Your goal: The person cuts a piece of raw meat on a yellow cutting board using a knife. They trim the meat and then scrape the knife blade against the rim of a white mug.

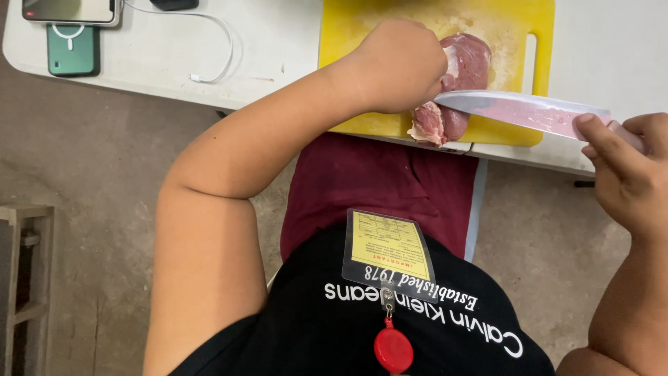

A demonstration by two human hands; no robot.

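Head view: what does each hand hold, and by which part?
The right hand holds a large knife by its handle, forefinger on the blade's base. The left hand grips the raw meat at its top on the yellow cutting board.

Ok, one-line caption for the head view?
Left hand steadies raw meat on a yellow cutting board while right hand slices with a knife.

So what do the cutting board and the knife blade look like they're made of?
The cutting board looks like plastic: uniform bright yellow, matte, with a moulded slot handle. The knife blade, held in the right hand against the raw meat that the left hand steadies, looks like polished steel: grey and reflective, though smeared pink.
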